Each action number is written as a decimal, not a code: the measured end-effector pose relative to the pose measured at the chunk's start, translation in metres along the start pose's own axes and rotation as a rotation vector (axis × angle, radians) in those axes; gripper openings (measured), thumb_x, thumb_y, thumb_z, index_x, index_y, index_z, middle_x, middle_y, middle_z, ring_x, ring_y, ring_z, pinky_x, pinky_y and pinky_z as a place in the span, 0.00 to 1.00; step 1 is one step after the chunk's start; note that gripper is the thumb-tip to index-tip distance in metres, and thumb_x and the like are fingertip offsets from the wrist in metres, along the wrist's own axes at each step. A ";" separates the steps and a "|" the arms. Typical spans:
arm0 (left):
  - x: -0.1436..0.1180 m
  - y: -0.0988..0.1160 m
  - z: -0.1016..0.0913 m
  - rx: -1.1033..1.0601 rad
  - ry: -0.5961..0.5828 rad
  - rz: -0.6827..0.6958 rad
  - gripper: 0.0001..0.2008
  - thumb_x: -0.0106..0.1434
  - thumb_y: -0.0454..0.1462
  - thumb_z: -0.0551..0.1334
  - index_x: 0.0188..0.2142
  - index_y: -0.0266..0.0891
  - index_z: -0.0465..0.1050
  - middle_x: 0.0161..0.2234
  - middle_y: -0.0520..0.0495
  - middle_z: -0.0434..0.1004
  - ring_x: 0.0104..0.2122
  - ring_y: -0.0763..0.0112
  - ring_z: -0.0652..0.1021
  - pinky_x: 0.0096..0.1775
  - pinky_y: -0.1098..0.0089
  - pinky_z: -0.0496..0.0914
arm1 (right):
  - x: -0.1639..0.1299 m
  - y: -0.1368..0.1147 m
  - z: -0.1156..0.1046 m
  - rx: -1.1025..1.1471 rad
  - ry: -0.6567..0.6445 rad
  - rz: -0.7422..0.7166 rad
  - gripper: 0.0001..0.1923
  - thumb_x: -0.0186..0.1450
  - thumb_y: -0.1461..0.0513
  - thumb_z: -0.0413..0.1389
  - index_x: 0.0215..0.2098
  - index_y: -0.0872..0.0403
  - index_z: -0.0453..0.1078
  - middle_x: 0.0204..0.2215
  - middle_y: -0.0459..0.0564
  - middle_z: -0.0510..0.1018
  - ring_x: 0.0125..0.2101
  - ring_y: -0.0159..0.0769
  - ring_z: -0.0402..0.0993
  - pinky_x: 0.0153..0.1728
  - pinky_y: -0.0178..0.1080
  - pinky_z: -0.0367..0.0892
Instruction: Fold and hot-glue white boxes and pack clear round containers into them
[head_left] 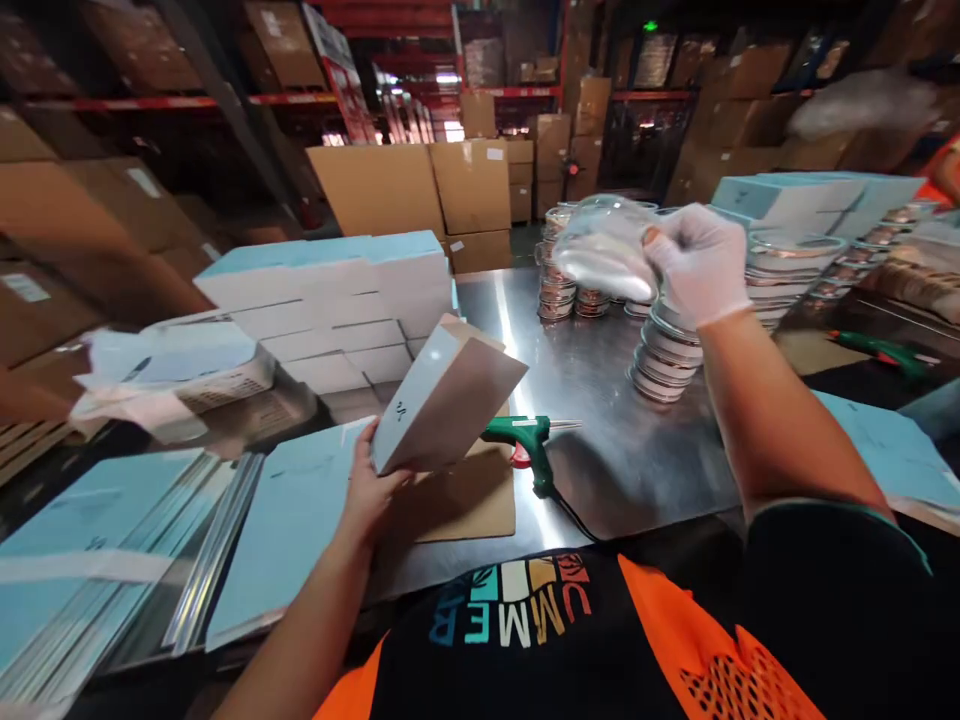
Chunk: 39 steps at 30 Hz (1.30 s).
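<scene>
My left hand (pixel 377 482) grips the lower end of a white and pale blue cardboard box (pixel 450 400), tilted above a sheet of brown cardboard (pixel 472 505). My right hand (pixel 697 262), in a white glove, is raised at the right with its fingers closed on the edge of a clear, shiny round piece (pixel 606 248), blurred by motion. Below it stand stacks of clear round pieces with metal rims (pixel 664 355). Between my hands a green glue gun (pixel 529 435) lies on the table, its nozzle pointing right and its cord running toward me.
Stacked white and blue boxes (pixel 337 300) stand at the back left of the metal table (pixel 600 440). Flat blue box blanks (pixel 289 530) lie at the left front. More boxes (pixel 810 200) and another green glue gun (pixel 881 350) are at the right. An orange sleeve (pixel 945 175) shows at the edge.
</scene>
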<state>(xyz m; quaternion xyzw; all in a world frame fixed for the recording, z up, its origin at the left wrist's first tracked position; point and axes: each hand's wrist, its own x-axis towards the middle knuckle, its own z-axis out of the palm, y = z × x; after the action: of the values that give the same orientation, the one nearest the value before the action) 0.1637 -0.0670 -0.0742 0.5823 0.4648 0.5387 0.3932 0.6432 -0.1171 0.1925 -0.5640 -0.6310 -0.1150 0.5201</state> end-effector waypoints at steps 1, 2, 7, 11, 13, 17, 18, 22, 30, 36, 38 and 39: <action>-0.003 -0.001 0.006 -0.030 -0.004 -0.049 0.49 0.46 0.44 0.81 0.67 0.48 0.69 0.64 0.41 0.75 0.59 0.48 0.79 0.62 0.50 0.76 | -0.012 -0.026 0.008 0.083 -0.100 -0.009 0.14 0.75 0.49 0.64 0.36 0.47 0.77 0.38 0.52 0.82 0.39 0.44 0.72 0.50 0.48 0.71; -0.007 -0.004 0.011 -0.064 -0.010 -0.092 0.51 0.44 0.45 0.82 0.67 0.47 0.68 0.64 0.41 0.74 0.59 0.47 0.79 0.62 0.50 0.76 | -0.025 -0.050 0.017 0.158 -0.218 -0.019 0.15 0.73 0.47 0.65 0.35 0.48 0.78 0.37 0.51 0.82 0.38 0.44 0.72 0.47 0.48 0.71; -0.034 -0.041 0.018 -0.290 -0.090 -0.271 0.55 0.42 0.48 0.83 0.67 0.46 0.64 0.64 0.39 0.75 0.59 0.47 0.79 0.63 0.51 0.73 | -0.069 -0.115 0.050 0.178 -0.407 -0.173 0.18 0.69 0.49 0.66 0.28 0.51 0.75 0.31 0.51 0.81 0.41 0.45 0.75 0.49 0.47 0.70; -0.047 -0.062 0.012 -0.438 -0.075 -0.308 0.57 0.46 0.48 0.83 0.70 0.50 0.58 0.65 0.40 0.74 0.58 0.53 0.81 0.61 0.55 0.75 | -0.068 -0.121 0.050 0.325 -0.387 0.022 0.22 0.66 0.43 0.69 0.31 0.52 0.79 0.33 0.50 0.81 0.37 0.42 0.75 0.43 0.45 0.72; -0.047 -0.064 0.009 -0.447 -0.068 -0.301 0.57 0.45 0.46 0.83 0.70 0.51 0.58 0.65 0.40 0.75 0.56 0.55 0.81 0.59 0.57 0.75 | -0.062 -0.121 0.043 0.431 -0.424 0.124 0.25 0.63 0.40 0.71 0.32 0.52 0.79 0.32 0.49 0.80 0.33 0.39 0.73 0.39 0.44 0.71; -0.043 -0.062 0.004 -0.450 -0.094 -0.267 0.55 0.46 0.45 0.82 0.70 0.52 0.58 0.65 0.40 0.75 0.54 0.57 0.82 0.58 0.59 0.76 | -0.054 -0.117 0.038 0.448 -0.340 0.170 0.22 0.63 0.41 0.72 0.33 0.48 0.79 0.32 0.49 0.79 0.34 0.44 0.75 0.39 0.49 0.75; -0.043 -0.062 0.004 -0.454 -0.101 -0.267 0.56 0.46 0.44 0.82 0.70 0.52 0.58 0.65 0.40 0.75 0.55 0.57 0.82 0.57 0.59 0.76 | -0.054 -0.116 0.038 0.438 -0.276 0.155 0.20 0.65 0.41 0.71 0.33 0.46 0.79 0.32 0.49 0.79 0.34 0.46 0.76 0.40 0.51 0.76; -0.044 -0.064 0.004 -0.520 -0.106 -0.316 0.58 0.44 0.40 0.83 0.71 0.52 0.57 0.66 0.39 0.75 0.56 0.56 0.82 0.57 0.60 0.76 | -0.065 -0.124 0.039 0.455 -0.232 -0.057 0.11 0.70 0.48 0.68 0.34 0.42 0.80 0.36 0.49 0.82 0.39 0.50 0.79 0.48 0.57 0.77; -0.050 -0.065 0.015 -0.360 -0.373 -0.261 0.53 0.42 0.46 0.87 0.64 0.44 0.69 0.59 0.36 0.81 0.57 0.47 0.82 0.59 0.52 0.76 | -0.085 -0.131 0.105 0.161 -0.630 -0.241 0.09 0.71 0.55 0.64 0.41 0.48 0.85 0.39 0.53 0.86 0.47 0.51 0.81 0.55 0.55 0.78; -0.055 -0.070 0.018 -0.060 -0.268 -0.091 0.51 0.37 0.49 0.89 0.59 0.41 0.76 0.58 0.33 0.80 0.63 0.34 0.77 0.67 0.37 0.69 | -0.157 -0.084 0.144 0.454 -0.386 0.044 0.36 0.74 0.39 0.61 0.72 0.48 0.70 0.68 0.62 0.77 0.63 0.55 0.80 0.63 0.58 0.77; -0.056 -0.064 0.016 -0.096 -0.216 0.008 0.53 0.43 0.53 0.87 0.66 0.42 0.72 0.59 0.33 0.79 0.62 0.37 0.78 0.66 0.39 0.71 | -0.196 -0.078 0.154 0.538 -0.396 0.150 0.46 0.70 0.33 0.61 0.76 0.47 0.64 0.73 0.64 0.72 0.67 0.57 0.77 0.66 0.59 0.75; -0.055 -0.059 0.014 -0.113 -0.184 0.071 0.53 0.48 0.55 0.85 0.68 0.42 0.70 0.60 0.32 0.78 0.62 0.39 0.78 0.65 0.42 0.72 | -0.213 -0.077 0.161 0.547 -0.411 0.173 0.50 0.67 0.31 0.62 0.76 0.48 0.64 0.73 0.65 0.71 0.70 0.59 0.73 0.70 0.60 0.71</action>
<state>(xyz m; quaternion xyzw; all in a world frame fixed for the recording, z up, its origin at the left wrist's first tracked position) 0.1717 -0.1041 -0.1464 0.6223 0.3746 0.5219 0.4473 0.4566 -0.1519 -0.0106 -0.4666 -0.6798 0.2190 0.5217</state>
